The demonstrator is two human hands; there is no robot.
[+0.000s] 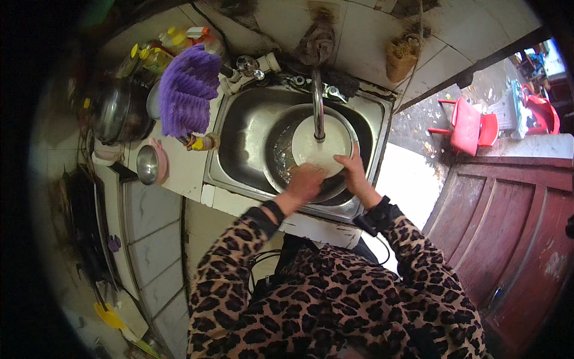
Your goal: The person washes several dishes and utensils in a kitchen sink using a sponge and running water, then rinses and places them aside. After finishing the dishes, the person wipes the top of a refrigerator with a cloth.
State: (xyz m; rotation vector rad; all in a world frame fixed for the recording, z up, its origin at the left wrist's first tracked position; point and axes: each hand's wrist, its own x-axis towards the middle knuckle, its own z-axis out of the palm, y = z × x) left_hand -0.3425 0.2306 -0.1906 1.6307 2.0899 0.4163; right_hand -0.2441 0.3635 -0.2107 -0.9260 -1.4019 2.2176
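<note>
A round white dish (305, 146) is held under the chrome faucet (319, 107), over a wide metal basin (271, 148). The basin stands in the right part of the stainless-steel sink (240, 121). My right hand (354, 172) grips the dish at its right rim, thumb on the inner side and fingers around the outside. At the near edge of the dish is my left hand (307, 181), blurred, its fingers curled and partly hidden. Whether it holds something cannot be made out. Water with small bits in it shows inside the basin, left of the dish.
Left of the sink, a purple fluffy cloth (188, 89) hangs above the counter. Nearby are a pink-handled metal cup (151, 165), a dark pot (121, 112) and yellow-capped bottles (157, 58). A woven holder (400, 58) hangs on the wall. To the right is a red door (506, 215).
</note>
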